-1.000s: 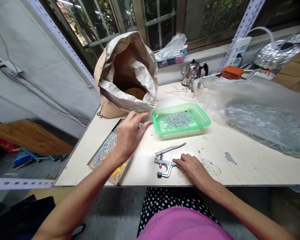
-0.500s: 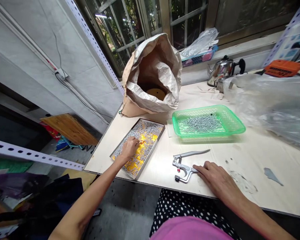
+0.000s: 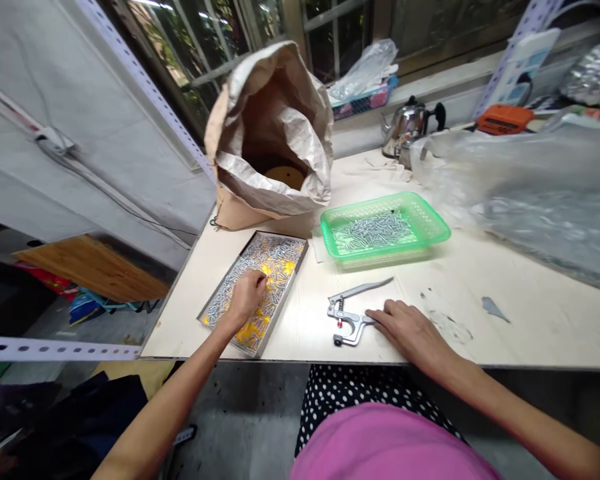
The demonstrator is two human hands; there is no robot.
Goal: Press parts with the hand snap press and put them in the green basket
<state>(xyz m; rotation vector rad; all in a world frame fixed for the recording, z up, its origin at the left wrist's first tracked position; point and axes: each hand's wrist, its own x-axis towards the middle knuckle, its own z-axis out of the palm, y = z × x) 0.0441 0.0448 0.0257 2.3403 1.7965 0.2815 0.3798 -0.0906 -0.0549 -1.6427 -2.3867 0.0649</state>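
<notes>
My left hand [image 3: 245, 297] rests in a shallow metal tray [image 3: 220, 288] at the table's left front. Its fingers are curled among several small silver pieces lying on the tray's yellow bottom; what they pinch is too small to make out. My right hand [image 3: 409, 329] lies flat on the table, its fingertips on the lower handle of silver press pliers [image 3: 353, 311]. A green plastic basket [image 3: 433, 220] with more silver pieces stands behind the pliers.
A big open paper sack [image 3: 273, 133] stands at the back left. A large clear plastic bag [image 3: 535, 193] of small parts covers the right side. A steel kettle [image 3: 410, 123] and an orange device [image 3: 504, 119] are by the window. The table edge [image 3: 330, 362] runs near my lap.
My left hand came down from above the table into the metal tray and closed over the small pieces. My right hand stayed on the pliers. The view shifted.
</notes>
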